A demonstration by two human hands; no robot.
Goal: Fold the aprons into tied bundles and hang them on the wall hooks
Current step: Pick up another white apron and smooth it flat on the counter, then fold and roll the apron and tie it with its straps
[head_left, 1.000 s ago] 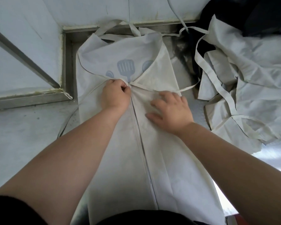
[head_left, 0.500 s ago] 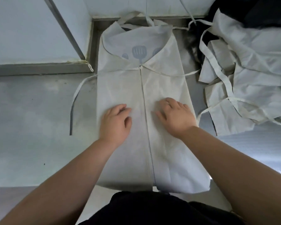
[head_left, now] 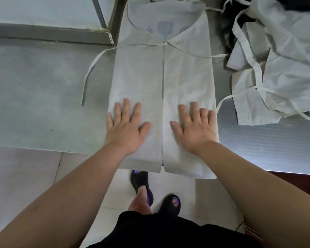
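the work looks early: one apron (head_left: 161, 72) is folded lengthwise only, and rolling it, tying it and hanging it are all left to do; no hooks are in view. from the left, a loose strap (head_left: 89, 68) leaves the apron's side at about ten o'clock and trails down the grey counter (head_left: 34, 97) toward seven. the left hand (head_left: 126, 127) lies flat on the left flap, fingers straight and spread, pressing down and gripping nothing. the two flaps meet in a straight line running from twelve to six down the middle; above it, at twelve, the bib shows a blue spatula print (head_left: 165, 29). the right hand (head_left: 195, 126) lies flat in the same way on the right flap, holding nothing. the apron is a long, smooth, pale strip in the middle of the counter, its near end hanging over the edge at six o'clock. at two o'clock a crumpled heap of aprons (head_left: 279, 56), straps tangled, waits unfolded.
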